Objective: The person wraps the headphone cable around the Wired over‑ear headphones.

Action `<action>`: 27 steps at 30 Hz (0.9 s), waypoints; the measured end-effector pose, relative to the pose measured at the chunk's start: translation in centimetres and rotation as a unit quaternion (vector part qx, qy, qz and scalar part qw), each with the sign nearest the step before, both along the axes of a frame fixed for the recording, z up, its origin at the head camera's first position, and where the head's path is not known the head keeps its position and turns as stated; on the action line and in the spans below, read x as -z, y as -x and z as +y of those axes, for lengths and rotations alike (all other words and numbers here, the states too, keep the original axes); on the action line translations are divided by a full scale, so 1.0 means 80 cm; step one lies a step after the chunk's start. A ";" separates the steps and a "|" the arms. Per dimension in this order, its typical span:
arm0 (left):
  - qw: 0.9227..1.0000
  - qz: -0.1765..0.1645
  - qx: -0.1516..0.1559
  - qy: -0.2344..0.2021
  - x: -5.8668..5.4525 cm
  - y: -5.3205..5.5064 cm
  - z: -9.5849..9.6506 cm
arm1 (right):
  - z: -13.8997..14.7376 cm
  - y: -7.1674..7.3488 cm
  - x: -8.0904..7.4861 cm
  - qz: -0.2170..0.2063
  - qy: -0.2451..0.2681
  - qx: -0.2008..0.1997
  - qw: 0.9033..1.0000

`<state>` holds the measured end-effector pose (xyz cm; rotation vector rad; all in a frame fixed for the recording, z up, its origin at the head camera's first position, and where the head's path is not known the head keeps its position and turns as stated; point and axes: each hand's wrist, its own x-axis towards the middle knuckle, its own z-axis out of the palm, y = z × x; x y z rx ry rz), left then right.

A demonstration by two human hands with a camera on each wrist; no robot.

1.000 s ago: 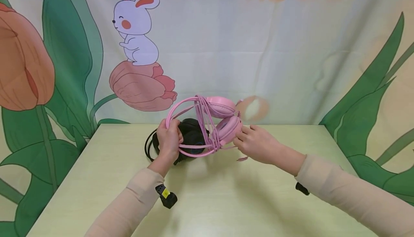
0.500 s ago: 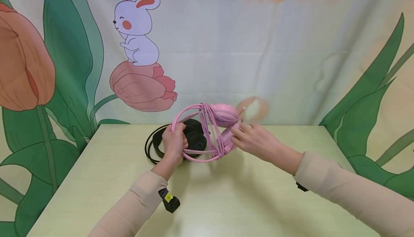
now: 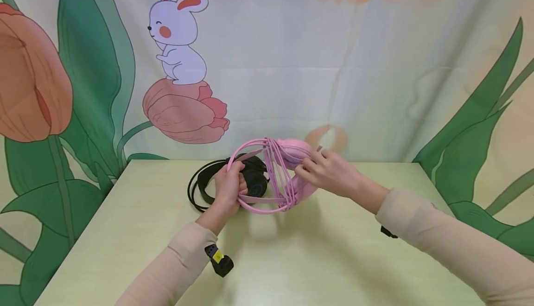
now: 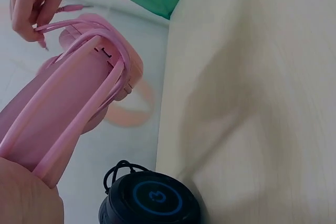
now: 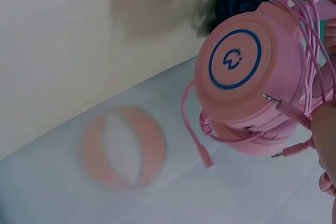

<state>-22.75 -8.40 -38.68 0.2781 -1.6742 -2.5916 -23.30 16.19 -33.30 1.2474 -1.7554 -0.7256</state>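
Observation:
Pink headphones (image 3: 295,150) are held up above the table, their cable (image 3: 277,169) wound in several turns around the headband and ear cups. My left hand (image 3: 228,186) grips the headband at its top. At the ear-cup side, my right hand (image 3: 329,174) pinches the end part of the cable; two metal-tipped plugs (image 5: 286,111) stick out beside its fingers in the right wrist view. A small pink boom microphone (image 5: 202,153) hangs from one ear cup. Black headphones (image 3: 254,183) lie on the table behind the left hand, partly covered by it.
The pale wooden table (image 3: 267,259) ends at the back against a printed cloth (image 3: 375,74) with tulips and a rabbit. A thin black cable (image 3: 193,190) loops out left of the black headphones.
The pink headphones and my left hand have moved slightly right and down, uncovering more of the black headphones. My right hand has shifted a little up and left, over the ear cups.

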 end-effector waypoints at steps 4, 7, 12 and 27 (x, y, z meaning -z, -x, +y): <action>1.000 -0.001 0.029 0.004 -0.009 -0.009 0.000 | -0.009 -0.003 0.005 -0.028 0.042 -0.008 0.999; 0.999 0.001 0.044 0.010 -0.009 -0.010 0.001 | -0.017 -0.005 0.011 -0.057 0.067 -0.008 0.996; 0.999 0.004 0.042 0.019 0.000 -0.008 0.003 | -0.026 -0.006 0.022 -0.085 0.076 -0.028 0.993; 0.999 0.006 0.047 0.022 -0.004 -0.015 -0.004 | -0.037 -0.007 0.034 -0.039 0.101 -0.124 0.986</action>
